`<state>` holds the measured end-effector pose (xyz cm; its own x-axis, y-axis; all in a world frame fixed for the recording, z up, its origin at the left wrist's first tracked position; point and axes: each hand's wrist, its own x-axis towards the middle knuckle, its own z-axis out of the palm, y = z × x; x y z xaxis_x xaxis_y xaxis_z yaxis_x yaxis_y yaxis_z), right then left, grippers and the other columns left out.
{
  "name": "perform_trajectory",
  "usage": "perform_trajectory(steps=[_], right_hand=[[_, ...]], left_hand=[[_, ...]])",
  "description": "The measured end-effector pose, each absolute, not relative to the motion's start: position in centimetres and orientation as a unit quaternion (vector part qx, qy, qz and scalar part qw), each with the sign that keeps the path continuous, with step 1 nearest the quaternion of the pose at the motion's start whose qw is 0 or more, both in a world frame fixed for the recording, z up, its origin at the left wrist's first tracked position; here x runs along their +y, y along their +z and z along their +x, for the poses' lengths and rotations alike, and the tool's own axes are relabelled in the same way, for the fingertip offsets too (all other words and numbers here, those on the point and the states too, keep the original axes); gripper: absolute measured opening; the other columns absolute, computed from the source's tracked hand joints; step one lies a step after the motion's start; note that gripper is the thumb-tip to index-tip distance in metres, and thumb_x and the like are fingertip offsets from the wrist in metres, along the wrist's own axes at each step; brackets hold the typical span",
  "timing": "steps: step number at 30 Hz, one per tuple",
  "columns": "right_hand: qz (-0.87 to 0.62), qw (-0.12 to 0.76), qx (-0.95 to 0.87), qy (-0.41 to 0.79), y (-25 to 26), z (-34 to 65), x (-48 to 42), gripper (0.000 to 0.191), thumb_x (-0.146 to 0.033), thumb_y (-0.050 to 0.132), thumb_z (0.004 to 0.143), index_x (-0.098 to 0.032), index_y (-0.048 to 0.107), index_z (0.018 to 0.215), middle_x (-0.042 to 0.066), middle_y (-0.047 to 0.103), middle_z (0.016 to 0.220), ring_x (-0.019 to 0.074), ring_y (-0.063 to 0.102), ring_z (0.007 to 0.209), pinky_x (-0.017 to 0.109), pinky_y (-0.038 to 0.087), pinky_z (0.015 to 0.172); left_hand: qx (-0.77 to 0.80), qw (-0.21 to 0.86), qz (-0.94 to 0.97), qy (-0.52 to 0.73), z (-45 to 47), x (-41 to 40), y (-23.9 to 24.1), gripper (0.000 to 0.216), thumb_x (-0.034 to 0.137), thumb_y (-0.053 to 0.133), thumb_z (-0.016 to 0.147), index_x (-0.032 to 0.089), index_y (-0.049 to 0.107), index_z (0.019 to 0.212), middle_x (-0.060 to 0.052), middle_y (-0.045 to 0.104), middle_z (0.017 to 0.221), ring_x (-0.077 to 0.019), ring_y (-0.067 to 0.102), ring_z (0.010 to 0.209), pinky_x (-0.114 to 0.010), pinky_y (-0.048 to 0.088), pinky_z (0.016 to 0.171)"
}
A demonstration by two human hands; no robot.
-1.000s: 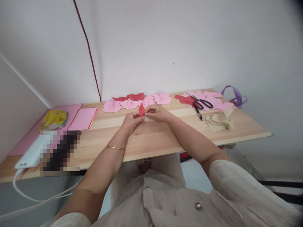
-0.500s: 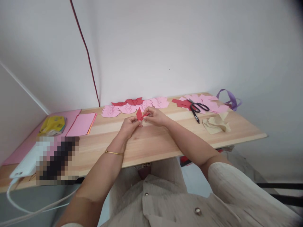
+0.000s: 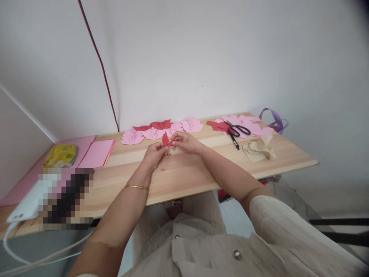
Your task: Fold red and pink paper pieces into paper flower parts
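Observation:
A small piece of folded red paper (image 3: pixel 165 140) is pinched between my two hands, just above the middle of the wooden table. My left hand (image 3: pixel 155 154) grips its left and lower side, with the fingers closed. Thumb and fingers of my right hand (image 3: pixel 185 142) press together on its right end. One pointed flap of the paper stands up between the hands; the rest is partly hidden by my fingers. Right behind lie folded pink paper pieces (image 3: pixel 132 137) and folded red ones (image 3: pixel 162 124), in a row along the wall.
Black-handled scissors (image 3: pixel 236 129) and a black pen (image 3: pixel 233 142) lie by pink and red paper pieces at the right. Crumpled beige paper (image 3: pixel 258 150) and a purple ribbon (image 3: pixel 276 121) are nearby. Pink sheets (image 3: pixel 96 153), a yellow packet (image 3: pixel 60 155) and a white power bank-like box (image 3: pixel 29 204) occupy the left.
The whole view has shifted slightly, so things appear a little further left. Both hands keep their pinch on the red paper, with hardly any change in its shape.

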<state>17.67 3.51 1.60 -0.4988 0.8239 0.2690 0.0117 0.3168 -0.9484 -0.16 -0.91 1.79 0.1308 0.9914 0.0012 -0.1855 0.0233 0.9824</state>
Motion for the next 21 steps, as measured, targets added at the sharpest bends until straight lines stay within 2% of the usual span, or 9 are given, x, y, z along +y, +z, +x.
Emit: perform_trajectory(steps=[5, 8, 12, 15, 21], right_hand=[[-0.283, 0.392, -0.686, 0.544, 1.5, 17.8, 3.5, 0.019, -0.028, 0.060, 0.081, -0.018, 0.053, 0.095, 0.001, 0.066, 0.077, 0.0134, 0.067, 0.077, 0.031, 0.049, 0.081], [-0.294, 0.386, -0.679, 0.551, 1.8, 17.8, 3.1, 0.027, -0.028, 0.064, 0.078, -0.017, 0.054, 0.101, 0.001, 0.067, 0.079, 0.0126, 0.066, 0.077, 0.029, 0.048, 0.080], [-0.339, 0.384, -0.691, 0.510, 2.1, 17.4, 2.6, 0.027, -0.030, 0.071, 0.069, -0.015, 0.060, 0.088, 0.000, 0.064, 0.074, 0.0102, 0.060, 0.066, 0.024, 0.046, 0.067], [-0.344, 0.372, -0.714, 0.484, 2.1, 17.3, 2.4, 0.022, -0.033, 0.069, 0.070, -0.013, 0.062, 0.077, -0.001, 0.061, 0.064, 0.0097, 0.055, 0.060, 0.023, 0.043, 0.060], [-0.306, 0.353, -0.731, 0.497, 1.9, 17.5, 2.8, 0.025, -0.038, 0.064, 0.077, -0.014, 0.066, 0.079, 0.003, 0.068, 0.072, 0.0118, 0.062, 0.068, 0.026, 0.048, 0.070]], left_hand=[[0.436, 0.564, 0.485, 0.506, -0.3, -0.8, 1.6, 0.023, 0.026, 0.077, 0.054, 0.012, 0.065, 0.069, 0.003, 0.057, 0.059, -0.0077, 0.048, 0.054, -0.028, 0.050, 0.065], [0.443, 0.553, 0.488, 0.509, -0.3, -0.7, 1.5, 0.021, 0.025, 0.075, 0.056, 0.013, 0.065, 0.069, 0.003, 0.056, 0.059, -0.0079, 0.048, 0.054, -0.027, 0.049, 0.063], [0.439, 0.548, 0.498, 0.510, -0.3, -0.6, 1.3, 0.019, 0.024, 0.073, 0.057, 0.014, 0.067, 0.072, 0.002, 0.059, 0.063, -0.0085, 0.049, 0.056, -0.025, 0.047, 0.062], [0.438, 0.545, 0.514, 0.497, -0.3, -0.6, 1.2, 0.021, 0.024, 0.073, 0.058, 0.013, 0.068, 0.076, 0.000, 0.064, 0.071, -0.0100, 0.052, 0.060, -0.024, 0.046, 0.061], [0.445, 0.532, 0.531, 0.487, -0.7, -0.4, 1.1, 0.021, 0.024, 0.071, 0.060, 0.013, 0.068, 0.078, -0.001, 0.066, 0.074, -0.0109, 0.054, 0.061, -0.025, 0.045, 0.063]])
